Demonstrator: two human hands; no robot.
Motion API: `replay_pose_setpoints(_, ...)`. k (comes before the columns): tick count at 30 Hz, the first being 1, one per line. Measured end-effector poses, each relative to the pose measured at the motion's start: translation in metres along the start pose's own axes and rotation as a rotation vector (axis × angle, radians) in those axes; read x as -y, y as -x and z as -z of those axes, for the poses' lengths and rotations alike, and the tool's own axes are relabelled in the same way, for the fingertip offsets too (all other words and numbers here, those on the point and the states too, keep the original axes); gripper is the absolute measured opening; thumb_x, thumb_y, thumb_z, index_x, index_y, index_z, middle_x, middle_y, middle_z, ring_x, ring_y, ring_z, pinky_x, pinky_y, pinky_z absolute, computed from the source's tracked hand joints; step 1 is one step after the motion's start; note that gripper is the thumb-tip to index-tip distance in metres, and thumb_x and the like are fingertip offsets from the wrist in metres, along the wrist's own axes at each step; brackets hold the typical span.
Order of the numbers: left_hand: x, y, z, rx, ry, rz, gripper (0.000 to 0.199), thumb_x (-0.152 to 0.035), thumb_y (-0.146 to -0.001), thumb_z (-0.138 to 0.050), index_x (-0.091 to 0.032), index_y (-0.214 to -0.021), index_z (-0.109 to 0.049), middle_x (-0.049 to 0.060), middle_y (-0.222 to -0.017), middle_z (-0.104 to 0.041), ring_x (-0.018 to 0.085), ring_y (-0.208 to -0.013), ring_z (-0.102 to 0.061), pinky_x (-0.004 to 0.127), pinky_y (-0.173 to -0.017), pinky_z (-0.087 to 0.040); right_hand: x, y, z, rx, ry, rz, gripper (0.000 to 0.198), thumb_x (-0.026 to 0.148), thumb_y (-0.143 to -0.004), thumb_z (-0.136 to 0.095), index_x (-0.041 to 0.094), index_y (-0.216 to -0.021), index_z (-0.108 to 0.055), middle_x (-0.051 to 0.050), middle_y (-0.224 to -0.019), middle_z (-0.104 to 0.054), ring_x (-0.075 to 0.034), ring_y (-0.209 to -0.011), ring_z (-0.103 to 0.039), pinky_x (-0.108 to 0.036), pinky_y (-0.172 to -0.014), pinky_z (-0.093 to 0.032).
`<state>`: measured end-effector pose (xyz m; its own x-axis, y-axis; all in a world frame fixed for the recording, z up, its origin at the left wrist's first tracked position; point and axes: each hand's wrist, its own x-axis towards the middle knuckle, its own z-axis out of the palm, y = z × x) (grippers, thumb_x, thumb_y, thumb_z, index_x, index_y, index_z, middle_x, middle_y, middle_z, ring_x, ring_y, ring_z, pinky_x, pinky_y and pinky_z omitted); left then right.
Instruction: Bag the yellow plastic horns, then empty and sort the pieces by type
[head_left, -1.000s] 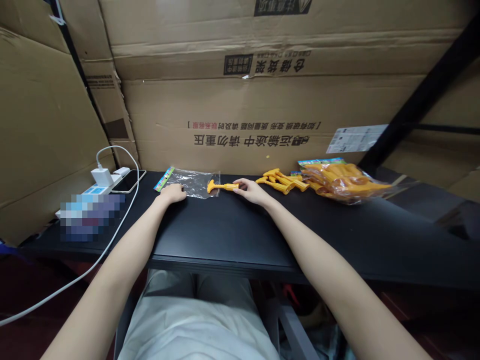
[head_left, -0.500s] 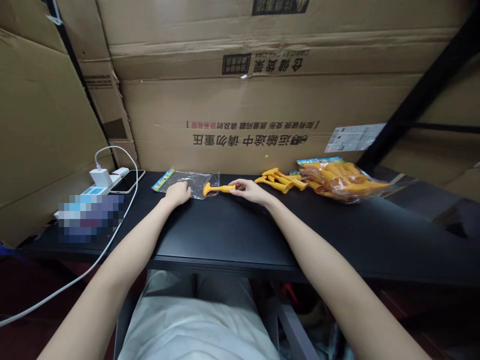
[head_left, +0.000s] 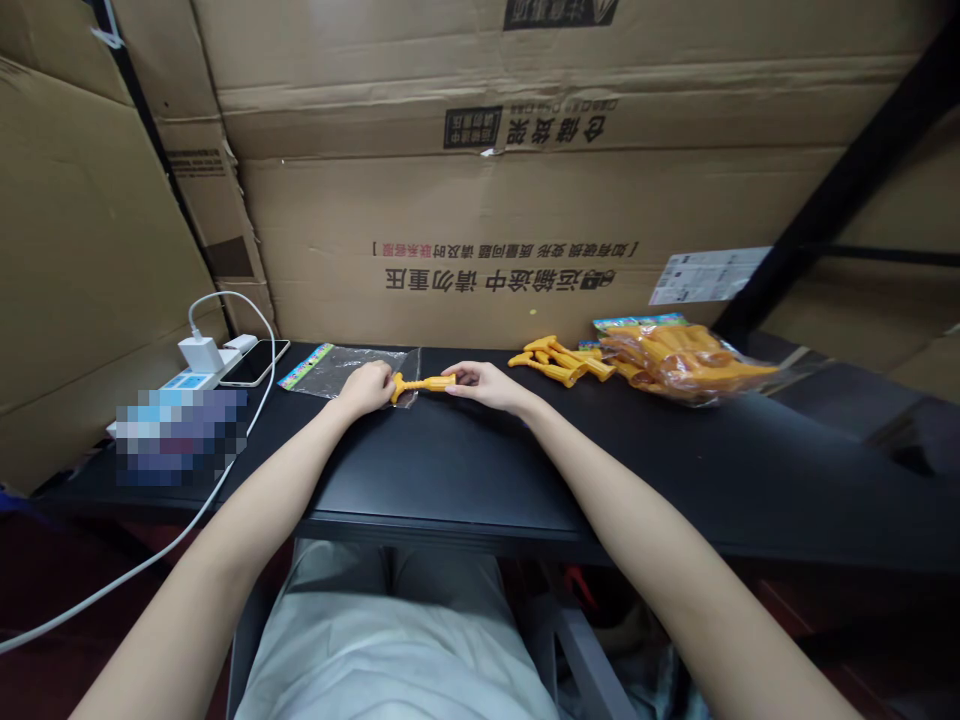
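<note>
My right hand pinches the handle end of a yellow plastic toy hammer, which lies level with its T-shaped head pointing left. The head overlaps the right end of a clear plastic bag with a colourful header strip; I cannot tell whether it is inside the bag. On the bag rests my left hand, fingers curled in against the bag beside the hammer head. Its fingertips are partly hidden. Several loose yellow toy hammers lie right of my right hand.
At the right, a filled clear bag of yellow toys lies on the black table. A phone, a power strip with a white charger, and a white cable occupy the left. Cardboard walls the back.
The hammer and my right hand have shifted left. The bag has slid left as well, while my left hand has moved slightly right, up to the hammer head.
</note>
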<state>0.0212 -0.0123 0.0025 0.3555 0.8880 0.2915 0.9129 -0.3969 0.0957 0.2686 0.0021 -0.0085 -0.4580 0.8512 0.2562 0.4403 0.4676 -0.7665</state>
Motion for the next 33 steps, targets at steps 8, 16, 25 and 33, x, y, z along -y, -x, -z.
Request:
replay_pose_setpoints(8,-0.027,0.001,0.001,-0.149,-0.024,-0.08,0.019,-0.019,-0.087,-0.04,-0.016,-0.086,-0.059,0.009,-0.089,-0.065,0.02,-0.085,-0.062,0.03,-0.077,-0.045,0.019,-0.004,-0.025,-0.179,0.141,0.025,0.034,0.03,-0.073,-0.068,0.015,-0.102,-0.064,-0.005,-0.086,-0.066,-0.015,-0.072,-0.058,-0.03,-0.071,-0.048)
replay_pose_setpoints(16,-0.024,0.002,-0.003,-0.195,0.046,-0.189,0.024,-0.028,-0.092,-0.036,-0.018,-0.091,-0.057,0.008,-0.104,-0.067,0.021,-0.099,-0.061,0.041,-0.102,-0.034,0.026,-0.002,-0.052,-0.08,0.324,0.125,0.026,0.027,-0.079,-0.063,0.016,-0.102,-0.065,-0.007,-0.091,-0.068,-0.018,-0.081,-0.06,-0.031,-0.076,-0.045)
replay_pose_setpoints(25,0.039,0.002,0.012,-0.062,0.08,0.677,0.051,-0.044,-0.092,-0.023,-0.012,-0.119,-0.051,0.023,-0.125,-0.057,0.037,-0.115,-0.055,0.052,-0.094,-0.038,0.033,0.002,-0.049,-0.098,0.686,0.112,0.032,0.043,-0.081,-0.062,0.018,-0.101,-0.064,-0.011,-0.104,-0.066,-0.028,-0.11,-0.048,-0.045,-0.091,-0.032)
replay_pose_setpoints(33,0.057,-0.006,0.002,0.062,0.218,0.53,0.059,-0.043,-0.093,-0.015,-0.011,-0.115,-0.06,0.019,-0.125,-0.06,0.031,-0.12,-0.054,0.04,-0.096,-0.04,0.036,0.001,-0.038,-0.165,0.833,0.172,0.022,0.038,-0.081,-0.061,0.017,-0.086,-0.064,-0.015,-0.094,-0.065,-0.03,-0.102,-0.052,-0.048,-0.096,-0.028)
